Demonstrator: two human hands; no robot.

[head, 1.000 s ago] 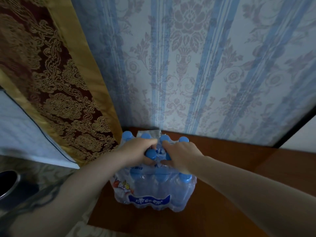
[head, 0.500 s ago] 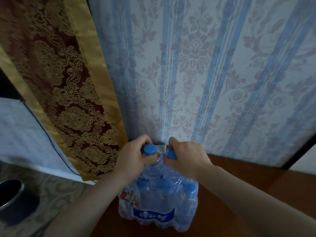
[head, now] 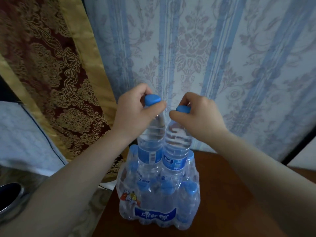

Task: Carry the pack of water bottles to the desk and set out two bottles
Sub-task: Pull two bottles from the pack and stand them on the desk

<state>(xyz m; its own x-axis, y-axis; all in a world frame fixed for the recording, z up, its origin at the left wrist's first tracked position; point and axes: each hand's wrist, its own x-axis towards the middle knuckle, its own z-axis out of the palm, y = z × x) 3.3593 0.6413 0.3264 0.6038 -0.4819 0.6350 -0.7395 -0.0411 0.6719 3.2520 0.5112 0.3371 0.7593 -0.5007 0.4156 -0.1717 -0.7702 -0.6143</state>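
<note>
A shrink-wrapped pack of water bottles (head: 157,207) with blue caps stands on the brown wooden desk (head: 227,199), near its left edge. My left hand (head: 135,113) grips the neck of one clear bottle (head: 150,139) just under its blue cap. My right hand (head: 196,115) grips the neck of a second bottle (head: 177,144). Both bottles are raised side by side, their upper halves above the pack and their lower parts still inside the torn wrap.
Blue-striped floral wallpaper (head: 205,57) rises right behind the desk. A red and gold curtain (head: 56,74) hangs at the left. A dark round metal bin (head: 8,197) sits on the floor at the lower left. Desk surface extends to the right of the pack.
Both hands have pulled upward from the top of the pack, each drawing one bottle up with it. The view has shifted closer to the pack.
</note>
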